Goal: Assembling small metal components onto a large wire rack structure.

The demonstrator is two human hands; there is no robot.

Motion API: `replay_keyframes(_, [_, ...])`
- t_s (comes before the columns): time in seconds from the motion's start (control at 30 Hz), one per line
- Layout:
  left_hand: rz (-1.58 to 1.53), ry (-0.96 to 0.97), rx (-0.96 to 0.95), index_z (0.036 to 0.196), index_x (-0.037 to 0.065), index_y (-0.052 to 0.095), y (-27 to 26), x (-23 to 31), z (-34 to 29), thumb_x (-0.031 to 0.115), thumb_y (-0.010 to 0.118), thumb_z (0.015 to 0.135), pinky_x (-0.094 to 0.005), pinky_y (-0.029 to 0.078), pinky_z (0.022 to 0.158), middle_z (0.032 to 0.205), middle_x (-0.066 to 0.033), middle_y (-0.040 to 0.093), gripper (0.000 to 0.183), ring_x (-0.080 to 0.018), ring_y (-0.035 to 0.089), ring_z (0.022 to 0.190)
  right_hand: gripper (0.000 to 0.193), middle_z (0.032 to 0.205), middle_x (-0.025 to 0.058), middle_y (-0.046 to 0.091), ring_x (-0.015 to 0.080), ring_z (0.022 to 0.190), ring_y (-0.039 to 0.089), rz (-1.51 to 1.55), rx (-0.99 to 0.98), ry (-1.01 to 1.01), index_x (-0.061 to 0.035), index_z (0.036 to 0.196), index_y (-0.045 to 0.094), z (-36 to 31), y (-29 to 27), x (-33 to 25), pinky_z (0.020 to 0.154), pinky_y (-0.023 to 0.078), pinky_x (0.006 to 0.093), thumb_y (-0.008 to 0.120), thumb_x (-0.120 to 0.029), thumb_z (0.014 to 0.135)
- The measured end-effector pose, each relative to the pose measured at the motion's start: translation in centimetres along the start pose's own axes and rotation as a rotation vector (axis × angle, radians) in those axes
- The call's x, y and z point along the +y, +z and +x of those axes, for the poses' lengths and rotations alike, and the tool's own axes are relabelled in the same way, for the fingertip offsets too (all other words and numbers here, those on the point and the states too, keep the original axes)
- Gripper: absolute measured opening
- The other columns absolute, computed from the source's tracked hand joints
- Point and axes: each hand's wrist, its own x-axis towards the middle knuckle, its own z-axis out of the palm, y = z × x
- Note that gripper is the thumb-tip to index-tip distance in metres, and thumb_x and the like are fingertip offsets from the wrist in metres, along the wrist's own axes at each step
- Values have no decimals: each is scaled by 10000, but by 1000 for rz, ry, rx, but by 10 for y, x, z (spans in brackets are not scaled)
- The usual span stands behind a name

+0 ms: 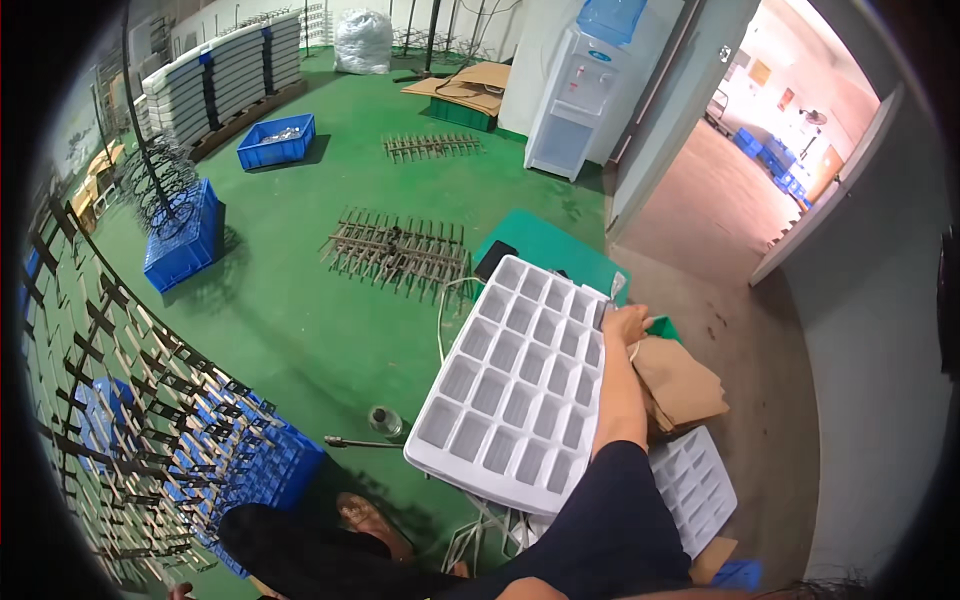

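Observation:
My right hand [627,323] reaches past the far right corner of a white compartment tray [516,387], its fingers curled. What they hold, if anything, is too small to make out. The tray is a grid of rectangular pockets, tilted across the view in front of me. Just beyond the hand stands a small whitish piece [617,286]; a green edge [662,327] and stacked brown cardboard [680,380] lie beside the wrist. At the lower left rim a skin-coloured bit, perhaps fingertips of my left hand [180,592], barely shows; its grip is hidden.
A second white tray [695,490] leans at lower right. Left of me stand a hanging rack of metal hooks [120,400] and a blue crate [285,465]. A clear bottle [385,420] is on the green floor near metal racks [400,250]. Farther off is a water dispenser [578,100].

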Motion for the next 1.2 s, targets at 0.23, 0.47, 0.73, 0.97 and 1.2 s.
replay_keyframes(0.23, [320, 453, -154, 1055, -3, 548, 89, -6, 10, 212, 571, 819, -192, 271, 329, 479, 6, 455, 320, -64, 385, 353, 41, 978, 68, 536, 163, 905, 485, 1340, -428, -310, -14, 684, 591, -70, -45, -66, 800, 390, 299, 553, -8, 698])
replay_keyframes(0.47, [358, 983, -246, 896, 36, 662, 245, 59, -70, 114, 762, 638, -221, 371, 430, 580, -21, 537, 287, -63, 467, 456, 33, 999, 64, 528, 141, 907, 482, 1637, -1562, -629, -3, 689, 543, -353, -185, -171, 813, 366, 266, 538, 23, 708])
replay_keyframes(0.73, [100, 948, 31, 792, 22, 663, 147, 24, -61, 112, 730, 690, -210, 376, 465, 600, -9, 540, 151, -67, 480, 490, 89, 1042, 67, 509, 103, 873, 494, 1611, -1983, -898, -19, 701, 523, -522, -252, -187, 754, 410, 234, 590, 39, 713])
replay_keyframes(0.97, [-180, 591, -149, 762, -1, 643, 39, -10, -52, 115, 674, 743, -202, 343, 447, 590, 20, 533, 122, -48, 459, 492, 218, 1002, 72, 565, 144, 833, 565, 1377, -1768, -1568, -35, 878, 626, -576, -308, -190, 688, 453, 251, 660, 40, 676])
replay_keyframes(1.2, [-288, 321, -728, 785, -3, 619, -3, -15, -19, 92, 625, 766, -184, 290, 414, 596, 18, 504, 97, -39, 407, 467, 254, 818, 68, 636, 177, 765, 594, 1252, -1385, -2356, -45, 903, 663, -576, -349, -211, 680, 462, 267, 685, 27, 660])
